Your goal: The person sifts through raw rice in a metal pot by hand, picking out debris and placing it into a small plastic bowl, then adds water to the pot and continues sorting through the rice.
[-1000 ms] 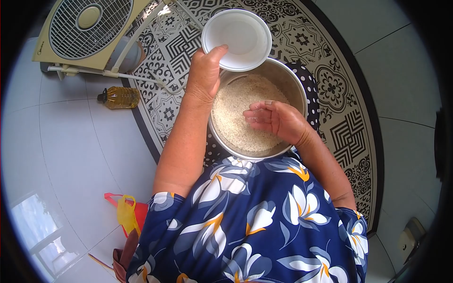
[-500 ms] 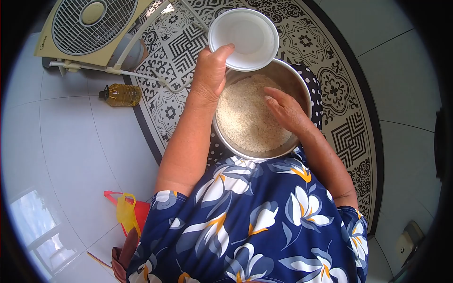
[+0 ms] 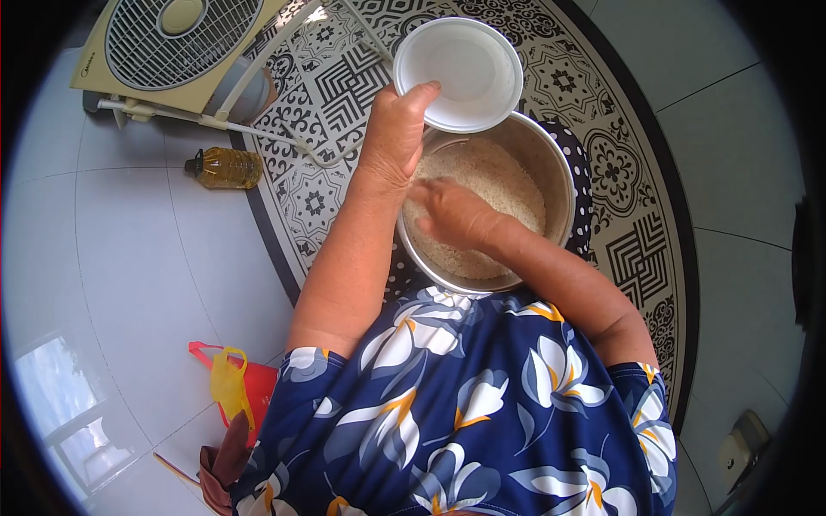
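My left hand (image 3: 398,129) grips the rim of a white bowl (image 3: 473,69), thumb over the inner edge, and holds it tilted above the far side of a metal pot. No contents show inside the bowl. The deep round pot (image 3: 557,185) contains pale, uncooked-looking rice grains (image 3: 508,185). Inside the pot, my right hand (image 3: 456,215) is over the left part of the rice, close to my left wrist. Its fingers point left and look slightly blurred, with a gap between thumb and forefinger. Whether the fingertips touch the rice is hard to see.
A beige box fan (image 3: 181,52) stands at the upper left, beside a white metal frame (image 3: 258,133). An oil bottle (image 3: 228,168) lies on the tiles. Red and yellow bags (image 3: 231,387) lie at lower left. Under the pot is a patterned mat (image 3: 637,249).
My right hand has swept left across the rice, from the pot's right side to its left. The bowl in my left hand has shifted slightly right in view.
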Tool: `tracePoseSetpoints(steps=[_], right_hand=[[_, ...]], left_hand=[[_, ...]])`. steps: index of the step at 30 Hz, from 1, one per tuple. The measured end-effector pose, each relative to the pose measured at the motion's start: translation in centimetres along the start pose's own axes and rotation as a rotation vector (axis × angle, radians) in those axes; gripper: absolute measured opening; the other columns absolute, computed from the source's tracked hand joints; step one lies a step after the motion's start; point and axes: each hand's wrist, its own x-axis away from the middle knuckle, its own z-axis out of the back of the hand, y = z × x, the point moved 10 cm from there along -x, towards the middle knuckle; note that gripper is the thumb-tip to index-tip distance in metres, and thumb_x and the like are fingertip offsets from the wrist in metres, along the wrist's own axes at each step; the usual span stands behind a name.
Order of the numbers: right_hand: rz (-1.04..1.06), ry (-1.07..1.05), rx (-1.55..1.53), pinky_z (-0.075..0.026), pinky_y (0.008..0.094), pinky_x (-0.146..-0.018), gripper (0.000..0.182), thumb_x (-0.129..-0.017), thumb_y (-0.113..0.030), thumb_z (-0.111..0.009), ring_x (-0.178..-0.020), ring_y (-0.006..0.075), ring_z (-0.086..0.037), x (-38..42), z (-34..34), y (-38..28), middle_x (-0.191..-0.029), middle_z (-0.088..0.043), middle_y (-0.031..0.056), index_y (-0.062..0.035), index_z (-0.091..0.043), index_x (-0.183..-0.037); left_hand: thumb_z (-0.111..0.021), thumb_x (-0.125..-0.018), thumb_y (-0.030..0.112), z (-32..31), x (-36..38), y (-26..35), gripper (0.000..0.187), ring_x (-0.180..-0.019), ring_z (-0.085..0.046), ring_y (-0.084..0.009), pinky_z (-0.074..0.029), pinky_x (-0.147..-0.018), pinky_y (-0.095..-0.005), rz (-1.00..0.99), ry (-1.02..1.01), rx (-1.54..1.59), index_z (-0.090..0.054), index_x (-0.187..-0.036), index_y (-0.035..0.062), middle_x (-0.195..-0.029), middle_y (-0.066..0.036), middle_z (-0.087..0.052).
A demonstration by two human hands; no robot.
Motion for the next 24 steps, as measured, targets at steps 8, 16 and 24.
tracePoseSetpoints(steps=[8, 16, 24], right_hand=[[0.114, -0.256, -0.124, -0.045, 0.0386, -0.084, 0.017, -0.074, -0.009, -0.056, -0.091, 0.0298, -0.057, 4.8, 1.5, -0.8, -0.092, -0.062, 0.0142, -0.0041, -0.064, -0.088], [-0.247, 0.068, -0.164, -0.044, 0.0387, -0.087, 0.022, -0.080, -0.011, -0.055, -0.098, 0.0314, -0.056, 6.6, 7.1, 5.2, -0.102, -0.060, 0.0176, -0.0033, -0.061, -0.100], [-0.427, -0.041, 0.155, -0.036, 0.0413, -0.098, 0.044, -0.081, -0.022, -0.053, -0.112, 0.0370, -0.046, 5.9, 2.8, 8.4, -0.120, -0.050, 0.0213, -0.0013, -0.047, -0.119]], left_hand=[[-0.052, -0.082, 0.009, 0.1, -0.1, 0.0, 0.036, -0.097, -0.058, -0.0225, -0.046, -0.088, -0.0314, -0.010, -0.015, 0.029, -0.049, -0.111, -0.0099, -0.103, -0.018, -0.058], [-0.053, -0.080, 0.011, 0.1, -0.5, -0.5, 0.040, -0.104, -0.054, -0.0237, -0.038, -0.096, -0.0327, 0.007, -0.021, -0.013, -0.047, -0.113, -0.0108, -0.107, -0.020, -0.056], [-0.053, -0.080, 0.011, 0.1, -0.2, -0.4, 0.041, -0.106, -0.052, -0.0238, -0.037, -0.097, -0.0333, 0.001, -0.002, -0.021, -0.046, -0.115, -0.0100, -0.109, -0.020, -0.055]])
